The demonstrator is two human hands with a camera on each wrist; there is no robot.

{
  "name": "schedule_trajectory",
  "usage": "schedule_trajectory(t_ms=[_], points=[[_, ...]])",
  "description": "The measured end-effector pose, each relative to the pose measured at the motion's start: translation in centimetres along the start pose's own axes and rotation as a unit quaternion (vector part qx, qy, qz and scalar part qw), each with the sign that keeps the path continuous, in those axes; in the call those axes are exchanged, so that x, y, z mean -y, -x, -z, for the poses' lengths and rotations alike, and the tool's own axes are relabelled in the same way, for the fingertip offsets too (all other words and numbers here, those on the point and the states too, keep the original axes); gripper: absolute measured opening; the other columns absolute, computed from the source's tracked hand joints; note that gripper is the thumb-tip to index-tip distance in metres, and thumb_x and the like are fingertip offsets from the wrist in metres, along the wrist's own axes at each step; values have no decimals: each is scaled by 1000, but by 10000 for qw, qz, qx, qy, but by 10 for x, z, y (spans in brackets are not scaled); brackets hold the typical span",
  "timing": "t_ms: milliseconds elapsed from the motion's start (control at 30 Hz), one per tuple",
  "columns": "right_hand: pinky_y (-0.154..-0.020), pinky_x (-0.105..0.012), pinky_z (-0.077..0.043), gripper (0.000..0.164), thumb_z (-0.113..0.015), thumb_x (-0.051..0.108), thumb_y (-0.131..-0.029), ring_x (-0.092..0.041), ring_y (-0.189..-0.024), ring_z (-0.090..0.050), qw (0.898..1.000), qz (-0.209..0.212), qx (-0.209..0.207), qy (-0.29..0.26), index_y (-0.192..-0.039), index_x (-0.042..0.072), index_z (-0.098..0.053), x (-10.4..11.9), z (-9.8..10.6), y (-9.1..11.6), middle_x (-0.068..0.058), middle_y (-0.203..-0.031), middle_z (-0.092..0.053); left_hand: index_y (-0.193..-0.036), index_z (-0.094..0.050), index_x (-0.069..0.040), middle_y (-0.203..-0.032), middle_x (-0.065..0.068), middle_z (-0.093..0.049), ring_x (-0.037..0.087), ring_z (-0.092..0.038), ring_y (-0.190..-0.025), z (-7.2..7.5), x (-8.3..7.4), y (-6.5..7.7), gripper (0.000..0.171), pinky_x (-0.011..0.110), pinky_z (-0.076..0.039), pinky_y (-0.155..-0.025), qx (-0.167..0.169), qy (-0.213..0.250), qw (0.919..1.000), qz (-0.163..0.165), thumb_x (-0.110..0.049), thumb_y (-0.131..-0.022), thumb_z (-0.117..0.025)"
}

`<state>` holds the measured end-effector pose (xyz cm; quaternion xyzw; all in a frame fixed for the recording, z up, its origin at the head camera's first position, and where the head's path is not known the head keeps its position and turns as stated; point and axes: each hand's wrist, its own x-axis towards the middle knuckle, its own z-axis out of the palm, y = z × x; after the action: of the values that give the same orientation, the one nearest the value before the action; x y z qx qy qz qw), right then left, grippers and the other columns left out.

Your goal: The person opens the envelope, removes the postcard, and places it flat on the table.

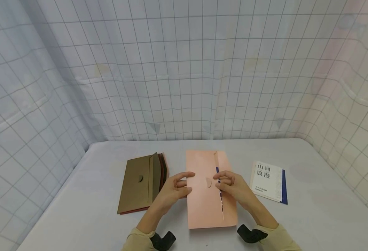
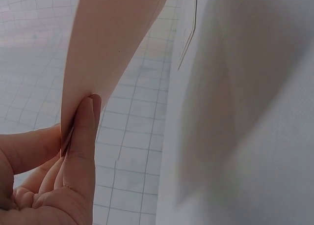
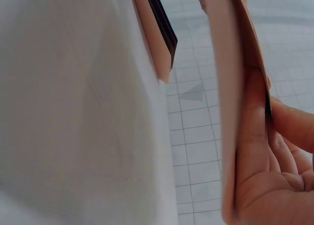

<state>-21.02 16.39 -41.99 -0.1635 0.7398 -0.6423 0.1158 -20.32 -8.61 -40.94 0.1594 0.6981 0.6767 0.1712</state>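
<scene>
A pink paper envelope is held up off the white table with its long sides running away from me. My left hand pinches its left edge between thumb and fingers; in the left wrist view those fingers lie on both faces. At the flap on the right side, my right hand pinches the paper, and in the right wrist view a finger reaches inside behind it. A half-round tab shows mid-envelope. Along the flap gap a narrow blue and white strip is visible; what it belongs to is hidden.
Left of the envelope lies a stack of folders with an olive-brown one on top, reddish and pink edges beneath. To the right lie white booklets or cards with dark characters and a blue edge. Gridded white curtains surround the table.
</scene>
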Motion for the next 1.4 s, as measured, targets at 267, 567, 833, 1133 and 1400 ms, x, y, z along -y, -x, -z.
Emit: schedule_trajectory(t_ms=[267,567,833,1133,1400], points=[[-80,-16,-50,38,-62,16,-89,-2,-87,-61,9997,-103,-152,139,-118,-6,-52,0,0,1,-5,-98,-73,-136,-44,-3,-75,-5,-56,5,-55,-72,4,0,1,49,24,-52,-73,-43,-107,9999,-33,0,-89,-57],[-75,-24,-55,44,-64,16,-88,-4,-85,-67,9985,-318,-451,-13,-125,-5,-54,2,2,2,-21,-108,-69,-135,-44,-2,-80,-5,-59,5,-55,-74,10,0,1,48,23,-52,-74,-114,-51,9999,-40,0,-88,-57],[-74,-23,-56,46,-64,19,-88,-3,-82,-68,9970,-429,-638,-84,-126,-4,-55,1,2,2,-15,-105,-70,-135,-44,-2,-79,-6,-58,5,-54,-72,10,0,1,48,22,-52,-73,-140,-42,9999,-72,0,-88,-56],[-70,-24,-56,47,-63,20,-89,-5,-76,-69,9977,-416,-522,-86,-126,-7,-54,0,7,1,-7,-95,-73,-135,-45,-2,-77,-5,-56,5,-54,-73,11,0,1,47,22,-51,-73,-113,-126,9997,-171,0,-89,-56],[-67,-24,-56,40,-63,15,-88,-6,-74,-68,9971,-409,-614,161,-122,-6,-58,1,7,1,-16,-99,-71,-134,-45,-2,-75,-5,-53,5,-52,-71,12,0,1,47,22,-50,-70,-134,-61,9998,-156,1,-89,-55]])
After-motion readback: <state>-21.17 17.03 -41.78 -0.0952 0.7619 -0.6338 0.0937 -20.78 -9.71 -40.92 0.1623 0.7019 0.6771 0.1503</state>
